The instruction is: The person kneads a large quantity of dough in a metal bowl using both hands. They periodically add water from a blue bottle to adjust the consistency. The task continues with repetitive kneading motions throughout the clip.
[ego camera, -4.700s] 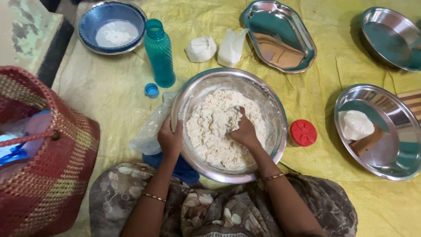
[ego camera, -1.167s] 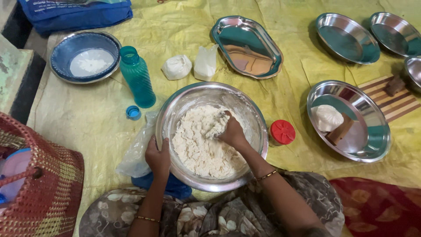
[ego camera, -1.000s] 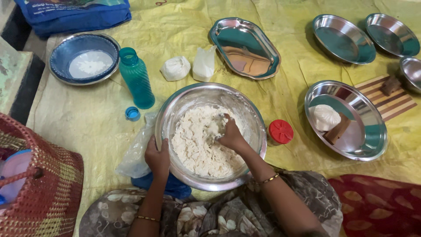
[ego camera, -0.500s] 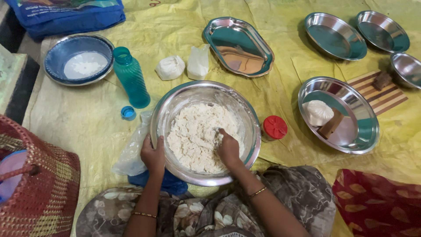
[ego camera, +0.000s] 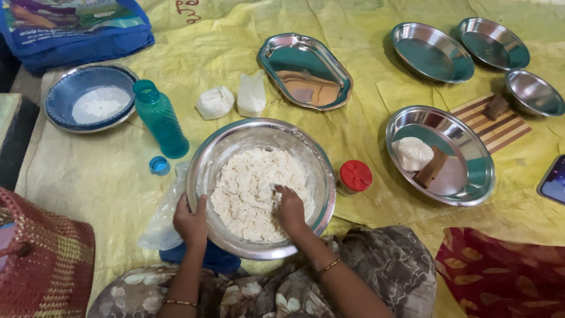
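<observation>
Mixing step: left hand point(ego camera: 191, 221) clamps the rim of the round steel bowl point(ego camera: 223, 154) at the knees, while right hand point(ego camera: 291, 209), fingers curled together, kneads crumbly white dough point(ego camera: 247, 191); continued gathering appears required.

Teal bottle point(ego camera: 160, 121), red-lidded jar point(ego camera: 354, 176), oval steel tray point(ego camera: 305, 70), woven basket point(ego camera: 47, 262) on yellow sheet point(ego camera: 365, 126).

A blue printed bag point(ego camera: 76, 29) lies top left; perhaps a phone screen point(ego camera: 553, 181) at right edge.
</observation>
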